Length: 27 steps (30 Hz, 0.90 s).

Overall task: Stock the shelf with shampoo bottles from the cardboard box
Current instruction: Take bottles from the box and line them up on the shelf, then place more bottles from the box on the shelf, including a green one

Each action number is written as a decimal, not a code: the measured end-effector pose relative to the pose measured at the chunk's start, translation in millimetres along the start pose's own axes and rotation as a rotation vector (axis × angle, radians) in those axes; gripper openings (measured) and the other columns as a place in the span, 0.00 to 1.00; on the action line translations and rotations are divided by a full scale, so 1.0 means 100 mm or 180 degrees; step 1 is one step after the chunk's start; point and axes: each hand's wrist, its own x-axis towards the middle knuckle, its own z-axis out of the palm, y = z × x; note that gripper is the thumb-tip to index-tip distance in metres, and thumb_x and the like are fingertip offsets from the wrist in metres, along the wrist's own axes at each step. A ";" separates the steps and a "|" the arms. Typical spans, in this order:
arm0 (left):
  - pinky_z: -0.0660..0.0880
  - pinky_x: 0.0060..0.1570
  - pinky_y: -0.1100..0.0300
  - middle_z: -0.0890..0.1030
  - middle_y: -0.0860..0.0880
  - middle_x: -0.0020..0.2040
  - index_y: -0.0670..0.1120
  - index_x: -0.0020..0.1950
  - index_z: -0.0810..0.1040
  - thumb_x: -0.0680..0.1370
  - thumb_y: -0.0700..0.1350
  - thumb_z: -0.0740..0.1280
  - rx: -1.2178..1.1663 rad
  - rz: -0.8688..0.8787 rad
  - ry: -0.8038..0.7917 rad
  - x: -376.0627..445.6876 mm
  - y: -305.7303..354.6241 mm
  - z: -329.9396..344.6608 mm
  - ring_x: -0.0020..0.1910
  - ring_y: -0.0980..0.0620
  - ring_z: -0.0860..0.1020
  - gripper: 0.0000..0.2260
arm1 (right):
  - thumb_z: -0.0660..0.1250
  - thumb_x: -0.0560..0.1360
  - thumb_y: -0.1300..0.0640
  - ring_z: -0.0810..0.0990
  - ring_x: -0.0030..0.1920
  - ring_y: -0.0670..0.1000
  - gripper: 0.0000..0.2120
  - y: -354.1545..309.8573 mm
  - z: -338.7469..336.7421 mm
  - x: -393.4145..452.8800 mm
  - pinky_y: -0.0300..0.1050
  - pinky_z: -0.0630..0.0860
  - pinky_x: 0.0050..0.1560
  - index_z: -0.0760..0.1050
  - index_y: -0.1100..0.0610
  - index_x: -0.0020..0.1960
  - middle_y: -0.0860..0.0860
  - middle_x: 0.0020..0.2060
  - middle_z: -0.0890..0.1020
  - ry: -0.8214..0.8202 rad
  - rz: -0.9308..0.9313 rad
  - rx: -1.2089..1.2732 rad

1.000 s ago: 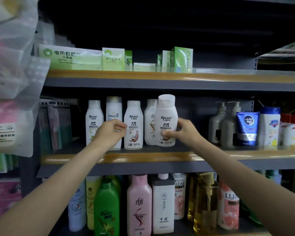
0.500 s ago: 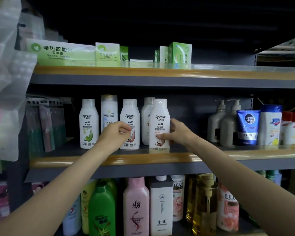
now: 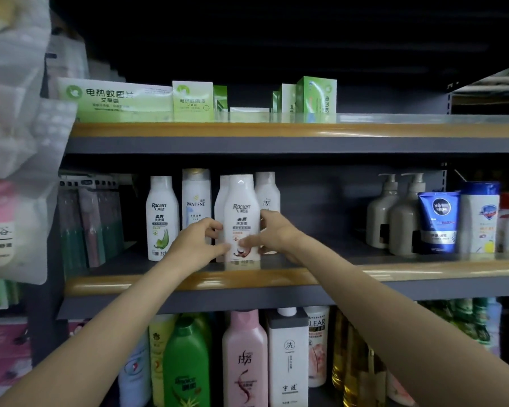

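Note:
A white Raclen shampoo bottle (image 3: 241, 212) stands upright near the front of the middle shelf (image 3: 423, 271), directly in front of a similar white bottle. My right hand (image 3: 274, 233) grips its right side, thumb across the lower label. My left hand (image 3: 197, 242) holds its left side with curled fingers, thumb at the bottle's lower front. To the left stand another Raclen bottle with a green label (image 3: 161, 218) and a Pantene bottle (image 3: 196, 198). A white bottle (image 3: 267, 192) stands behind my right hand. The cardboard box is out of view.
Two grey pump bottles (image 3: 394, 212), a blue tube (image 3: 438, 221) and more bottles fill the shelf's right part. Green boxes (image 3: 115, 98) line the upper shelf. Tall bottles (image 3: 244, 356) crowd the lower shelf. Plastic packets (image 3: 12, 142) hang at the left.
The bottle came down from mid-air onto the shelf and slid left in front of the other Raclen bottle. My left hand moved from that rear bottle onto the front one.

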 end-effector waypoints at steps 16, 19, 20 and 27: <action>0.73 0.46 0.59 0.79 0.50 0.51 0.45 0.54 0.76 0.74 0.37 0.61 0.0218 0.1140 0.1011 -0.37 0.23 0.18 0.45 0.52 0.77 0.10 | 0.70 0.72 0.58 0.75 0.47 0.52 0.24 0.04 -0.07 -0.38 0.36 0.67 0.47 0.66 0.61 0.63 0.59 0.55 0.74 0.1073 -0.1034 -0.1005; 0.73 0.45 0.63 0.80 0.51 0.45 0.45 0.50 0.77 0.72 0.36 0.61 -0.0374 0.1553 0.0351 -0.68 0.40 0.73 0.41 0.55 0.78 0.10 | 0.66 0.72 0.63 0.74 0.39 0.49 0.17 0.46 -0.35 -0.87 0.37 0.69 0.42 0.69 0.64 0.59 0.57 0.46 0.77 0.1506 -0.1591 -0.1276; 0.72 0.44 0.64 0.80 0.51 0.43 0.44 0.50 0.76 0.71 0.37 0.60 -0.0520 0.1642 0.0050 -0.79 0.45 0.98 0.40 0.57 0.77 0.11 | 0.64 0.71 0.64 0.75 0.37 0.51 0.16 0.64 -0.46 -1.06 0.39 0.70 0.41 0.70 0.64 0.58 0.56 0.43 0.77 0.1613 -0.1588 -0.1266; 0.70 0.44 0.61 0.78 0.48 0.47 0.43 0.57 0.74 0.73 0.36 0.63 -0.0362 0.1535 -0.1959 -1.66 0.76 2.89 0.43 0.50 0.77 0.13 | 0.62 0.72 0.66 0.79 0.43 0.52 0.10 2.48 -1.04 -2.43 0.33 0.72 0.44 0.78 0.66 0.51 0.55 0.43 0.83 0.0488 0.0401 -0.2056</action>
